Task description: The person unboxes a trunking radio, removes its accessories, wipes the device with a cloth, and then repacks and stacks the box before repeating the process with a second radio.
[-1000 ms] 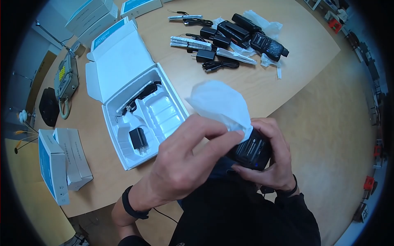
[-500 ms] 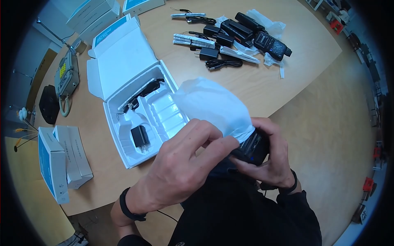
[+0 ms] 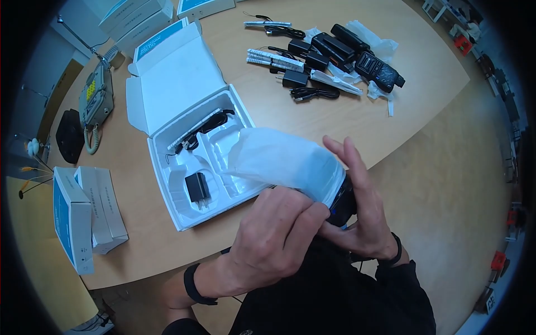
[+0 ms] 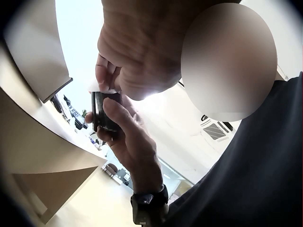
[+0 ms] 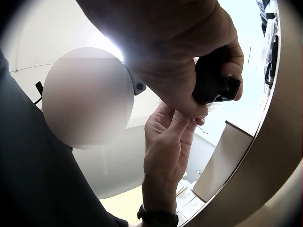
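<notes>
My right hand [image 3: 365,218] holds a black walkie-talkie [image 3: 344,202] over my lap, its thumb on the near side; in the left wrist view, fingers wrap round its far side. A thin white bag [image 3: 285,159] covers much of the device, and its dark shape shows through the material. With thumb and fingertips my left hand [image 3: 279,237] pinches the bag's edge, close beside the device. The bag's loose end reaches left over an open white box [image 3: 178,72]. Inside that box lie a black power adapter [image 3: 196,187] and a black cable [image 3: 215,121].
Across the table lie another walkie-talkie [image 3: 379,71], several adapters, cables [image 3: 314,94], folded leaflets [image 3: 275,60] and white wrappers. Closed boxes [image 3: 100,206] stand at the left edge, with more stacked at the back. A desk phone [image 3: 96,95] sits at the left.
The white bag has come further over the walkie-talkie, and its loose end has swung down and left. My left hand has moved slightly right and down; some right fingers have straightened upward.
</notes>
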A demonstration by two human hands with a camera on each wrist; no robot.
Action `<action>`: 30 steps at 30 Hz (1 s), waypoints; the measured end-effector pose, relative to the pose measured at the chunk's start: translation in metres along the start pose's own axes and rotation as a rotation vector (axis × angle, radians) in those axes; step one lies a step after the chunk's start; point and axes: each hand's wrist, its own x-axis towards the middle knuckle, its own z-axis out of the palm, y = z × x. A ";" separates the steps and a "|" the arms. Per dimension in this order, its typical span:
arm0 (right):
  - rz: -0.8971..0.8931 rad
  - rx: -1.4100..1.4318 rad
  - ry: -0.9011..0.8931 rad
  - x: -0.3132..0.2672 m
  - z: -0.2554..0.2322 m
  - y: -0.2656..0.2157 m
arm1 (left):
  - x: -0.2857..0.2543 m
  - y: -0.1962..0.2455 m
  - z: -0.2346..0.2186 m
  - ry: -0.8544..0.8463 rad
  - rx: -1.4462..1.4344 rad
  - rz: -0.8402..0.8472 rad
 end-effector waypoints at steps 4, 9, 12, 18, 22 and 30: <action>-0.147 -0.037 -0.071 0.008 -0.002 0.005 | -0.003 0.008 0.001 -0.037 0.092 0.040; -0.084 -0.122 -0.147 0.009 -0.005 0.009 | -0.003 0.001 -0.004 -0.171 0.042 0.159; -0.066 -0.093 -0.104 0.013 -0.011 0.005 | 0.016 -0.015 -0.024 0.012 0.216 0.131; -0.083 -0.047 -0.276 0.032 -0.018 -0.007 | 0.032 -0.032 -0.039 -0.285 0.395 0.062; -0.097 0.114 -0.213 0.054 -0.030 -0.012 | 0.032 -0.038 -0.040 -0.324 0.195 -0.074; 0.028 0.121 -0.383 0.114 -0.037 -0.031 | 0.032 -0.024 -0.023 -0.227 -1.119 -0.835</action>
